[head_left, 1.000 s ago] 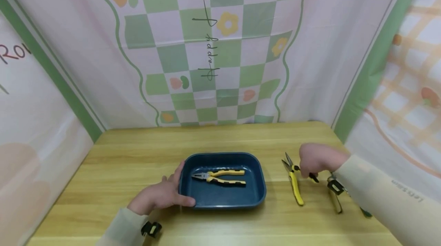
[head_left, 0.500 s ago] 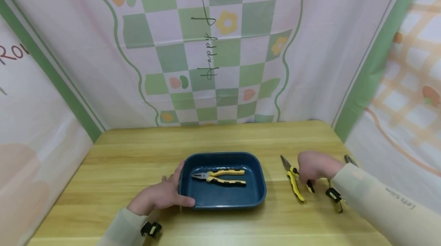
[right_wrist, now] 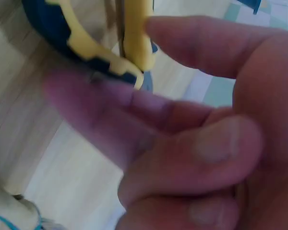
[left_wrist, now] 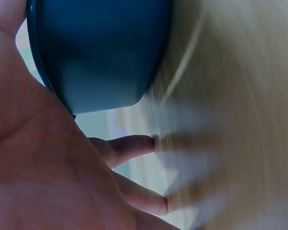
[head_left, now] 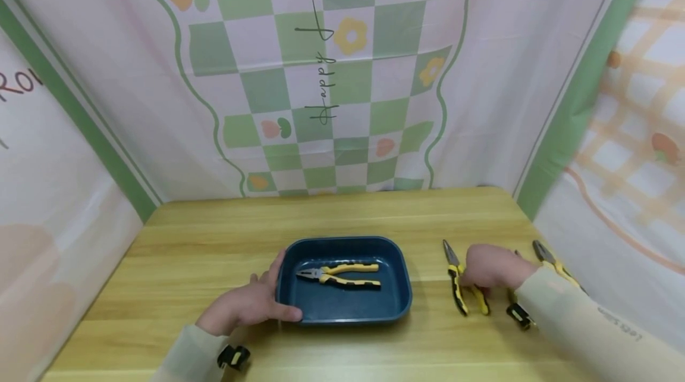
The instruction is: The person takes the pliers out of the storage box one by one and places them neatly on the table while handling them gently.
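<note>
A dark blue tray point(head_left: 345, 311) sits mid-table, with yellow-and-black combination pliers point(head_left: 350, 282) lying inside. My left hand point(head_left: 248, 304) rests against its left end, thumb over the near corner; in the left wrist view the palm lies along the tray wall point(left_wrist: 101, 57) and the outstretched fingers point(left_wrist: 134, 143) touch the table. To the right, my right hand point(head_left: 489, 266) pinches yellow-and-black long-nose pliers point(head_left: 452, 257) by the handles, jaws pointing away from me. The right wrist view shows the thumb on one yellow handle point(right_wrist: 138, 36) and a finger below the other.
Another pair of pliers point(head_left: 546, 254) lies at the table's right side, partly behind the right sleeve point(head_left: 578, 310). Something yellow shows between wrist and sleeve, mostly hidden. A patterned curtain point(head_left: 342, 102) hangs at the table's back edge point(head_left: 342, 194).
My right hand has moved slightly toward me. The long-nose pliers have turned and their jaws have come together. Pliers at the far right came into view. The left hand stays put.
</note>
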A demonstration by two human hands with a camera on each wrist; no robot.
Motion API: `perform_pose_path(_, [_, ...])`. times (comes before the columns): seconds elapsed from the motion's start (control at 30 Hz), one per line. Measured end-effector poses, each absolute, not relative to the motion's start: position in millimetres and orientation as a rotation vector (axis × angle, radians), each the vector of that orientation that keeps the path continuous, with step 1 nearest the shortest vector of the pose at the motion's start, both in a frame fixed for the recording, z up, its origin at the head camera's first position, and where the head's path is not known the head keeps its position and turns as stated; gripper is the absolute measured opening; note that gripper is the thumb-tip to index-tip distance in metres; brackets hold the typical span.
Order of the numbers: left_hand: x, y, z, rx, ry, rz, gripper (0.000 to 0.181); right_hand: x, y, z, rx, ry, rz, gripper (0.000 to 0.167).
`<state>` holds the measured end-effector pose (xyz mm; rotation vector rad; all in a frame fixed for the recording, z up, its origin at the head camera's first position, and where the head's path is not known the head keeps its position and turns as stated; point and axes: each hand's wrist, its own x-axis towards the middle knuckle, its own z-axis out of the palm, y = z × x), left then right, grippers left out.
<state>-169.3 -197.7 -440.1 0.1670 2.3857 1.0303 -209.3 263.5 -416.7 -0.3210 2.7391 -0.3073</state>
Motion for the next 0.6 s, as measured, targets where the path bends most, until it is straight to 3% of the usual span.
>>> perform_pose_path(0.13, [-168.5,-198.7,-439.8,0.171,2.377,1.044,0.133,-202.7,249.6,-420.6,-0.280,2.816,-0.183,0.039])
perform_pose_path(0.6, [-167.2,-199.4,-439.5,0.185,2.364,1.074,0.132,-188.7,254.5,-423.0,-0.238,2.853,-0.150,0.032])
